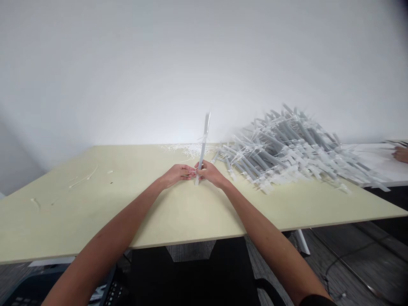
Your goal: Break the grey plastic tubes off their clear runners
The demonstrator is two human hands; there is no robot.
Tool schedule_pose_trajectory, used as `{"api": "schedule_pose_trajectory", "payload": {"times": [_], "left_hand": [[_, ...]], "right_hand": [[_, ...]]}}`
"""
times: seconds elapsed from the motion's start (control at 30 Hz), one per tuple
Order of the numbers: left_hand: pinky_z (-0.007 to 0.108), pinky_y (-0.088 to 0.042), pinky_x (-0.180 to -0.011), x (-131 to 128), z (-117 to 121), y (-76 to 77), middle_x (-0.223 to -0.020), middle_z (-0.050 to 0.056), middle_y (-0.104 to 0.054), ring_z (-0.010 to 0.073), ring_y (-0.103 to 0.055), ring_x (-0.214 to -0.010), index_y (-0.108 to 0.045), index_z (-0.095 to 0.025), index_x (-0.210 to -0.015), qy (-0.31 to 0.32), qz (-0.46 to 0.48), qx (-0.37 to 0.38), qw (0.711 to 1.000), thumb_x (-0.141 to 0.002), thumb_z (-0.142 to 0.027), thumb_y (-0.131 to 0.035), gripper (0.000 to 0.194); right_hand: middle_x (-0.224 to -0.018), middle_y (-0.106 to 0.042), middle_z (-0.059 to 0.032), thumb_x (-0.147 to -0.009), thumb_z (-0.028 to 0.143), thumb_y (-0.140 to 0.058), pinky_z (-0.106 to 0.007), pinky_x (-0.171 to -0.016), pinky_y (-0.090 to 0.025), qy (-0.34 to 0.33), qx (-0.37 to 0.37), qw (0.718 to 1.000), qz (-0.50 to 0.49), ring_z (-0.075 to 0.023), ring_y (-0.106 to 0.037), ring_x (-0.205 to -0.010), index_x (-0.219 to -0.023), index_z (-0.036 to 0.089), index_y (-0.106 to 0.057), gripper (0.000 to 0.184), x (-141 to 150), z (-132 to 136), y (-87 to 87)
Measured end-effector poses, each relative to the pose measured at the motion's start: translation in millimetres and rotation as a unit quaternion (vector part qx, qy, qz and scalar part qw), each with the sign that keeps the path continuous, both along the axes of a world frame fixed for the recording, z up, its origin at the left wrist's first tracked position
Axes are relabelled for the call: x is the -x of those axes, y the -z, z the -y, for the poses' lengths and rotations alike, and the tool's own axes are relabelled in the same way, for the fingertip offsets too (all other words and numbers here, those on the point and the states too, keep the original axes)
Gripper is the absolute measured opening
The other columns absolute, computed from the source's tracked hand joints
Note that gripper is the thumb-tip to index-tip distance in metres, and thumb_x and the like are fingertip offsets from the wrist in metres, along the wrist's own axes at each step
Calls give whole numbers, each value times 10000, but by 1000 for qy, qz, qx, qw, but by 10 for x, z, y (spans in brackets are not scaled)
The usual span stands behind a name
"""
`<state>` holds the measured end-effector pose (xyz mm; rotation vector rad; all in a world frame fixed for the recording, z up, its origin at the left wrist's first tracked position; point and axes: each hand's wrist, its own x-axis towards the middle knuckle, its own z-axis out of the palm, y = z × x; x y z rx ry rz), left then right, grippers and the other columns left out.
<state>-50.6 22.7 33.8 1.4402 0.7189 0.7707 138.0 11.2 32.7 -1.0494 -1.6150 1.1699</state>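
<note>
A person sits at a pale yellow table (pixel 95 208) with both forearms stretched out over its near edge. Their left hand (pixel 177 175) and right hand (pixel 208 173) meet near the middle of the table, closed in a pinch around a long plastic strip (pixel 202 146). The fingertips of the two hands come together on the strip's lower part, so neither hand is open. The strip stands almost upright, leaning very slightly, with its top blurred against the wall behind the table. Its lower end pokes out below the fingers, just above the tabletop or perhaps touching it; I can't tell which from here.

To the right of the hands, on the far half of the table, lies a big tangled heap of similar grey strips (pixel 280 155) with white plastic tabs, and its nearest ends sit just beside the right hand. Behind the hands, near the table's far edge, is a scatter of thin white scraps (pixel 188 149). Some pale smears (pixel 83 178) mark the left side of the table. Past the table's right end, another person's hand (pixel 400 154) rests on a white surface (pixel 372 163).
</note>
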Motion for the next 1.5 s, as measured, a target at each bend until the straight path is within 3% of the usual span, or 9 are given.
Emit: {"api": "schedule_pose_trajectory", "payload": {"times": [0.27, 0.6, 1.5], "left_hand": [[356, -441, -875, -17, 6, 1, -934, 133, -647, 179, -604, -868, -627, -98, -855, -19, -10, 19, 1000, -687, -341, -694, 303], [350, -446, -839, -14, 11, 4, -874, 106, -634, 159, -587, -802, -628, -99, -832, -42, -2, 16, 999, -665, -359, -708, 319], [353, -449, -881, -14, 4, 5, -933, 109, -641, 161, -606, -854, -625, -109, -869, -17, 33, 32, 999, -713, -299, -679, 252]], "right_hand": [[-798, -576, -19, -708, 257, -605, -251, -546, -517, 8, 8, 1000, 4, -138, -612, -676, -860, 191, -502, 196, 12, -51, 63], [-819, -561, -13, -685, 282, -641, -265, -578, -515, -20, 33, 999, -31, -156, -638, -716, -857, 185, -481, 254, 15, 8, -4], [-816, -580, -20, -702, 243, -611, -268, -570, -515, -3, 34, 999, -32, -165, -639, -721, -879, 186, -477, 229, -2, -49, 45]]}}
